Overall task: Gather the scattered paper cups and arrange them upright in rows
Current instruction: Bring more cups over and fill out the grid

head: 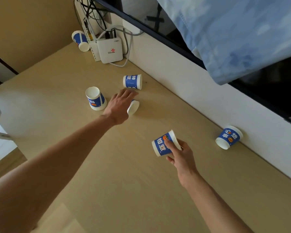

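Blue and white paper cups are spread over a light wooden table point(124, 182). My right hand point(180, 155) grips one cup point(163, 144) on its side, just above the table. My left hand point(119, 106) reaches over a tipped cup point(133, 107) and mostly hides it; I cannot tell whether the fingers hold it. One cup point(96, 98) stands left of that hand. Another cup point(133, 81) lies on its side beyond it. A cup point(228, 137) lies against the wall at the right. A far cup point(80, 40) lies tipped by the cables.
A white router box point(110, 49) with cables stands at the table's far end. A white wall panel point(191, 84) runs along the right edge, under a dark screen point(267, 91) draped with blue cloth point(242, 31). The table's left edge drops to the floor.
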`<state>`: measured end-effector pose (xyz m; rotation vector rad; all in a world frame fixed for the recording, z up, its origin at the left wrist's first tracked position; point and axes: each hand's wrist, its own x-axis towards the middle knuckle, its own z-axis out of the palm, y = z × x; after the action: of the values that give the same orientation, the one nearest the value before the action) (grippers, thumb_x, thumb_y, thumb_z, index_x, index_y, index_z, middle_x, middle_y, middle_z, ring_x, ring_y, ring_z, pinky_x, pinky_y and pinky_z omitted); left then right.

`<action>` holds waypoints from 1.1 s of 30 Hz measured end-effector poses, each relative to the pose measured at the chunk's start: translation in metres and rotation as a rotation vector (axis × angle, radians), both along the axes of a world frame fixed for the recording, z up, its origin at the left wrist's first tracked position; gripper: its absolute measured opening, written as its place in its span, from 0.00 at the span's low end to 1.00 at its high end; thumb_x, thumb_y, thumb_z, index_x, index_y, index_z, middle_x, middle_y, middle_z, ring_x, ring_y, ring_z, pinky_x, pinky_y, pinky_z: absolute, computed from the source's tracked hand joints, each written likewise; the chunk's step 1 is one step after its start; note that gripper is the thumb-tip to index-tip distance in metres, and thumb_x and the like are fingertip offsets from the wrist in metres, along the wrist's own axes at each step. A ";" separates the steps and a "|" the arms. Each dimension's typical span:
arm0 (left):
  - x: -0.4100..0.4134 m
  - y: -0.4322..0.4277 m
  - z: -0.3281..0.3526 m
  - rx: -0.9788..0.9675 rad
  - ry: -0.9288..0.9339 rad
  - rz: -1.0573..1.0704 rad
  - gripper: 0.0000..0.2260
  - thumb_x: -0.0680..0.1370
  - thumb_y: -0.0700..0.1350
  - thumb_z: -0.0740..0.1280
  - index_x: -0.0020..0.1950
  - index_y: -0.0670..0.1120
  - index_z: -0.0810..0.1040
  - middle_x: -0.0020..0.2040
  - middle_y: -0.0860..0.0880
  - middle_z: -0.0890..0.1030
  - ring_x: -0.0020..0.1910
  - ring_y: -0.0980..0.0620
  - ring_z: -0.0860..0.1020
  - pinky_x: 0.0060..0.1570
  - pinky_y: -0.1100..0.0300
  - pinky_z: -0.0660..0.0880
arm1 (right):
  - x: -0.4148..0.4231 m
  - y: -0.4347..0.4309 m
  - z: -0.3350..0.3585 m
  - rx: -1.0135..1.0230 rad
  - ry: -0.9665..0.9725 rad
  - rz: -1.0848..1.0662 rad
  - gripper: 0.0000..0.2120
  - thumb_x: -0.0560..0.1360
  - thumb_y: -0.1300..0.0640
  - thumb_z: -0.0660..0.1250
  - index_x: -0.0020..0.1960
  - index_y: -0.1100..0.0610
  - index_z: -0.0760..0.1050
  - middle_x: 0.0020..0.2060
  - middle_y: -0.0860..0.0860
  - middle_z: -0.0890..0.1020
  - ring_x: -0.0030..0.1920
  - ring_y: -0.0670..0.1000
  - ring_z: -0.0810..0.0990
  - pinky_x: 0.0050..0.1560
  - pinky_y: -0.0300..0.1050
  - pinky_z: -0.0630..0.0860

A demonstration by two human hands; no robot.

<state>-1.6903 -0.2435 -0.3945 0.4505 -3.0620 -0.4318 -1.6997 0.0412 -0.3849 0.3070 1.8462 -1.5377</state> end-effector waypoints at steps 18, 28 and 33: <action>0.080 0.198 0.016 0.555 0.238 0.068 0.31 0.64 0.47 0.80 0.62 0.49 0.68 0.54 0.56 0.76 0.48 0.61 0.69 0.49 0.55 0.70 | 0.048 0.164 0.022 0.059 0.355 -0.148 0.27 0.65 0.55 0.80 0.59 0.45 0.74 0.49 0.36 0.82 0.47 0.37 0.83 0.42 0.29 0.76; 0.135 0.449 0.046 0.768 0.208 -0.071 0.30 0.65 0.49 0.79 0.61 0.52 0.69 0.54 0.60 0.76 0.52 0.71 0.73 0.45 0.80 0.67 | 0.117 0.362 0.049 0.225 0.622 -0.314 0.31 0.65 0.55 0.82 0.61 0.51 0.68 0.51 0.39 0.78 0.49 0.35 0.78 0.45 0.25 0.71; 0.152 0.549 0.051 0.804 0.141 -0.144 0.30 0.65 0.50 0.79 0.61 0.55 0.68 0.56 0.60 0.77 0.54 0.65 0.75 0.45 0.78 0.69 | 0.150 0.459 0.045 0.253 0.627 -0.392 0.30 0.66 0.53 0.82 0.59 0.50 0.68 0.51 0.45 0.80 0.51 0.45 0.81 0.50 0.38 0.76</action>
<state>-1.5380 0.3056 -0.3436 0.1787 -2.6633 -1.6228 -1.5493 0.5006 -0.3398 0.3432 2.6039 -1.7980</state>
